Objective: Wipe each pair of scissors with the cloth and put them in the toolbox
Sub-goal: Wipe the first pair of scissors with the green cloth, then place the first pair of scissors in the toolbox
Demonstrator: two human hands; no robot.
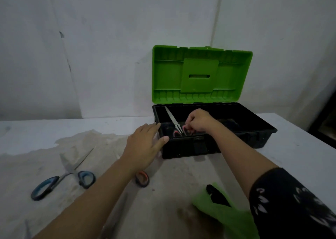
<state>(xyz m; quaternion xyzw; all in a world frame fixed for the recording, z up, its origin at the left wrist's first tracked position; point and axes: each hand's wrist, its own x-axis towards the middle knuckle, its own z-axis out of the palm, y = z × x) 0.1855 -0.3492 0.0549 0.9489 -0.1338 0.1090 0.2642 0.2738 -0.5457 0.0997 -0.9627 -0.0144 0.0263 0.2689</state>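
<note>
Standing against a pale wall, a white tabletop [300, 129] carries one toolbox [214, 144], lid up. Three scissors show: one inside it, pinched by the right hand [197, 120]; a blue pair [63, 182] and an orange-handled pair [142, 178] left of it. The left hand [145, 144], fingers spread, rests on its corner. One green cloth [225, 213] lies nearer.

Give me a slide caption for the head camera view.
Right hand lowers scissors into the open toolbox; left hand steadies its rim.
</note>
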